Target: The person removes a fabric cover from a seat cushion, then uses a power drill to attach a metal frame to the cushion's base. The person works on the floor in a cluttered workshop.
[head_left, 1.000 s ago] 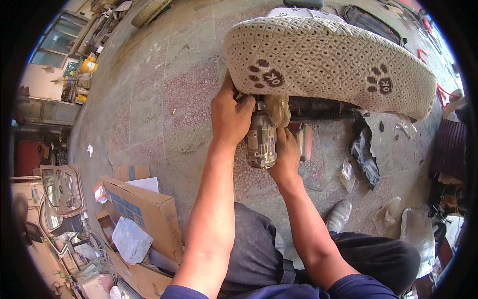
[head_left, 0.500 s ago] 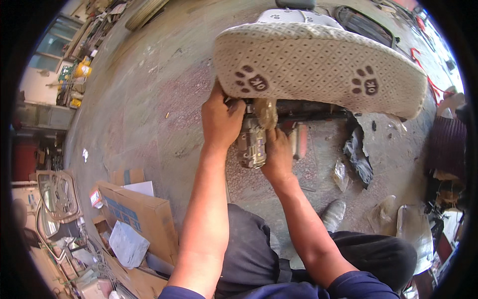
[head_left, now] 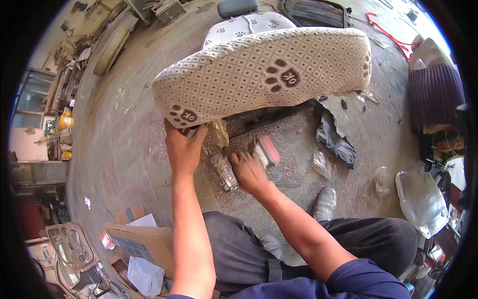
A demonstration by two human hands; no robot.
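Your right hand [head_left: 250, 172] had drawn the power tool [head_left: 224, 172] back from the patterned seat [head_left: 259, 82] and turned it aslant since the earlier frame, while the seat sat farther left and more tilted in view. You had that hand closed around the tool's handle, its nose pointing up toward your left hand [head_left: 183, 149] and its red-and-grey battery [head_left: 269, 151] beyond your knuckles. Your left hand was at the seat's lower left edge, fingers partly hidden beneath it; whether they gripped could not be told. Near your thumb hung some crumpled amber plastic [head_left: 219, 133]. Above your hands, the seat's cream cover carried brown paw prints with short, light lettering inside. Behind it lay a white backrest [head_left: 246, 29], also paw-printed. To your right, torn black sheeting [head_left: 334, 139] and a clear bag [head_left: 322, 164] lay on the floor [head_left: 119, 149]. Low on your left stood a cardboard box [head_left: 159, 239] with blue printing.
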